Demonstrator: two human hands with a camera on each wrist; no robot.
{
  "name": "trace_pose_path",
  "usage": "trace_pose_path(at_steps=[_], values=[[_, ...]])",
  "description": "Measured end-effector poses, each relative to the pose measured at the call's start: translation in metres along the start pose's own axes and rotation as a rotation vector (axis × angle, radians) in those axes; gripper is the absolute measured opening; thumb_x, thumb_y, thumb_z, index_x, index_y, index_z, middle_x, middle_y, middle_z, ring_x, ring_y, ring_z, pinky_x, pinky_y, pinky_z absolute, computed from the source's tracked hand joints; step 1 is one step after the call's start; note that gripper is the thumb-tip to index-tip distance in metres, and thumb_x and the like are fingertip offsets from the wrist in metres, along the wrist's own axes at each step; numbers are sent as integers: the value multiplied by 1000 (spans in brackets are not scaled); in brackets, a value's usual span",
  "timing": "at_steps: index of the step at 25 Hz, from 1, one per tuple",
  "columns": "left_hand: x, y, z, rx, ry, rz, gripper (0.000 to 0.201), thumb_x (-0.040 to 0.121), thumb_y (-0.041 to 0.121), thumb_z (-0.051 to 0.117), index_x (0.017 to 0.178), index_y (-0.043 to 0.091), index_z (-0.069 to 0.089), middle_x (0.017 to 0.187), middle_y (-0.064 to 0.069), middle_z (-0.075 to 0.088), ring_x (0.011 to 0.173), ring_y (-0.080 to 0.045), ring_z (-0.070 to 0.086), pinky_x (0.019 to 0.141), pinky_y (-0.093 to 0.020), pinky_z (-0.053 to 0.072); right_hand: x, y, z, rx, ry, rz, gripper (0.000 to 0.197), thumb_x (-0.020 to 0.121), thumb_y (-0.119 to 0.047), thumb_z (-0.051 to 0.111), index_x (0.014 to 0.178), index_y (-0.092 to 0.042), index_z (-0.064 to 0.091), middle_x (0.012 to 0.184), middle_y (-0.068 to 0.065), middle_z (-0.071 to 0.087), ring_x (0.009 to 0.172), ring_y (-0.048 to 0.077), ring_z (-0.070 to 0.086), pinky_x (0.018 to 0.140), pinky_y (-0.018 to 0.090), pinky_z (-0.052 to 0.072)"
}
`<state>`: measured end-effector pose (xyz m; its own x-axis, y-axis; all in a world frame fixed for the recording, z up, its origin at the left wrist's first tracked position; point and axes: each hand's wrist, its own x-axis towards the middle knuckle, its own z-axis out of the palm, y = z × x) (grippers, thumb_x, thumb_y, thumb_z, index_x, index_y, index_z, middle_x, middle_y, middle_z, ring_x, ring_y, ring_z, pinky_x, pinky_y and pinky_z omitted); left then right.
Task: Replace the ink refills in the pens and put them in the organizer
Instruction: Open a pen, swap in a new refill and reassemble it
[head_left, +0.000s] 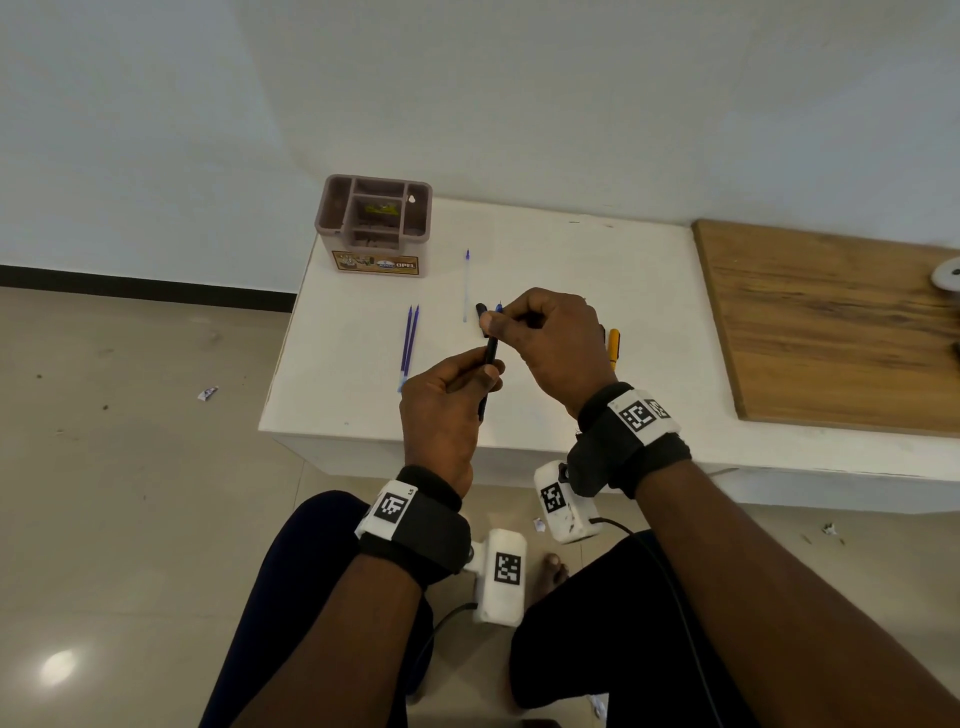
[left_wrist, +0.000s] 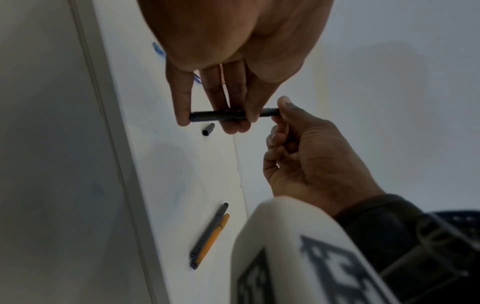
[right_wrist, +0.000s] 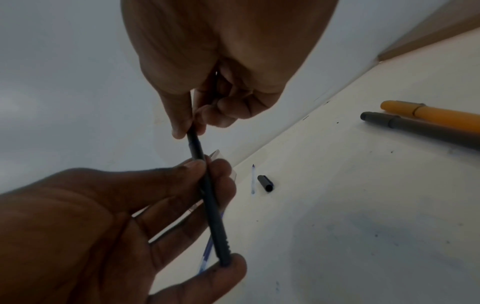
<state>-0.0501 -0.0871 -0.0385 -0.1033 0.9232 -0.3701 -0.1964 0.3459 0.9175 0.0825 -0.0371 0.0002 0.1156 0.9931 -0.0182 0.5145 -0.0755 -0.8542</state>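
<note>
My left hand (head_left: 475, 382) grips the lower half of a black pen barrel (head_left: 490, 358), held above the white table (head_left: 597, 270). My right hand (head_left: 501, 325) pinches the barrel's upper end (right_wrist: 193, 139), where a small blue tip (head_left: 499, 307) shows above the fingers. The pen's black cap (right_wrist: 265, 183) lies loose on the table just beyond my hands. Beside it lies a clear, empty-looking refill (head_left: 466, 286). Two blue refills (head_left: 409, 343) lie side by side to the left. The brown organizer (head_left: 374, 223) stands at the table's far left corner.
A yellow pen (right_wrist: 428, 115) and a grey pen (right_wrist: 415, 129) lie together on the table right of my right hand. A wooden board (head_left: 831, 322) covers the surface to the right. The table's left edge drops to a tiled floor (head_left: 130, 415).
</note>
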Motion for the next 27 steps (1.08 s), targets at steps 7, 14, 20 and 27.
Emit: trace_pose_path(at_steps=[7,14,20,27], values=[[11,-5,-4,-11,104,46,23,100,11,69,121,16,76,101,3,83,93,-10,78,88,-34,58,33,12,20,29,25,175,42,104,-45,56,99,-8,75,88,5,76,76,17,70,80,38,60],[26,-9,-12,-3,168,-1,21,96,14,75,115,20,80,96,1,82,89,-15,79,93,-42,59,89,45,49,-457,-146,179,38,90,-40,77,116,-13,73,114,8,73,102,24,66,90,34,52],[26,-9,-11,-2,161,-8,21,95,14,76,115,19,80,96,1,82,88,-14,78,92,-40,58,87,46,47,-471,-165,176,33,92,-25,71,122,-13,72,116,8,74,104,26,72,97,36,56],[21,-8,-14,6,82,-54,21,96,14,75,116,20,79,99,3,83,85,-12,76,95,-38,54,50,-4,14,444,34,188,26,98,-4,58,121,-9,71,94,15,77,87,29,80,89,35,62]])
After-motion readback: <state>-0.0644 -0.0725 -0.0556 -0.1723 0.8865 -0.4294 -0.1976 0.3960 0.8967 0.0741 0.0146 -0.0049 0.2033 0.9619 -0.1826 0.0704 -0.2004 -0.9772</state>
